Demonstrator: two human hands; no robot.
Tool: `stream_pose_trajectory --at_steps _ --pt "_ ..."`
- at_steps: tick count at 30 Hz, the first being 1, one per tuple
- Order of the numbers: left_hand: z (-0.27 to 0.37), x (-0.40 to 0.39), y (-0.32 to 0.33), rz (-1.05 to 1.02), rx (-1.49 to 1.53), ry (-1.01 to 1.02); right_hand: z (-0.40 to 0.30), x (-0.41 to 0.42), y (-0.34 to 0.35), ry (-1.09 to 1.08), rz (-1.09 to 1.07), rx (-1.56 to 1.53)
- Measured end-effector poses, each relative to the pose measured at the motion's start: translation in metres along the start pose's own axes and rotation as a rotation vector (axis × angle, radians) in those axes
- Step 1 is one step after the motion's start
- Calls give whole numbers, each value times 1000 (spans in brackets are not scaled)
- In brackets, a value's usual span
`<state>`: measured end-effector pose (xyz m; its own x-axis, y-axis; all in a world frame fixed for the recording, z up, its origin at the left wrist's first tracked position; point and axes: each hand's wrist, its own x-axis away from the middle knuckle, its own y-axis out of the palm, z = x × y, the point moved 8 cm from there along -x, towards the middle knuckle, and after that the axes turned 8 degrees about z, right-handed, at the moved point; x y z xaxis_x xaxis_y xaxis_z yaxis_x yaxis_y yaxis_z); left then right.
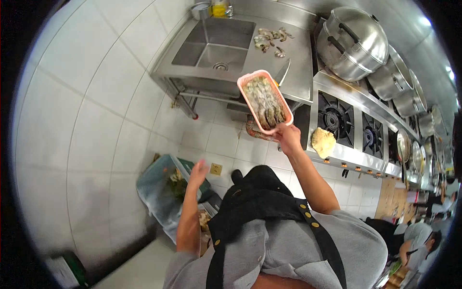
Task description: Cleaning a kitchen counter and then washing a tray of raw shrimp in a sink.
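My right hand (pixel 288 138) grips the near end of a pink plastic basket (pixel 244 94), held out past the front edge of the steel counter. Raw shrimp (pixel 265 103) fill it, those at the near end lying side by side. My left hand (pixel 199 172) is blurred and nothing shows in it; it hangs in front of the lined waste bin (pixel 155 184). More shrimp (pixel 269 38) lie in a loose pile on the steel counter (pixel 299 72). A knife (pixel 285 72) rests just beyond the basket, its handle partly hidden by the basket rim.
Left of the shrimp pile is a steel sink (pixel 231 54) with water running in. A gas range (pixel 355 123) stands to the right, a yellowish cloth (pixel 323 142) on its front edge. Behind the burners sit a large lidded pot (pixel 355 45) and several others. Another person (pixel 418 238) works at far right.
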<state>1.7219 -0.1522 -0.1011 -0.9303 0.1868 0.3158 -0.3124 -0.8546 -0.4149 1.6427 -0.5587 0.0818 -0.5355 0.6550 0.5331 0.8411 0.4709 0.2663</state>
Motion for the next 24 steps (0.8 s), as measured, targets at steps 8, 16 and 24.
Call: stream_pose_trajectory --at_steps 8,16,24 --pt "332 -201 123 -406 145 203 2 -126 86 33 315 -386" --pt "384 -287 104 -643 789 -169 -90 -116 101 -157 173 4" --pt "511 -321 26 -678 957 248 -199 -88 194 -49 -69 67"
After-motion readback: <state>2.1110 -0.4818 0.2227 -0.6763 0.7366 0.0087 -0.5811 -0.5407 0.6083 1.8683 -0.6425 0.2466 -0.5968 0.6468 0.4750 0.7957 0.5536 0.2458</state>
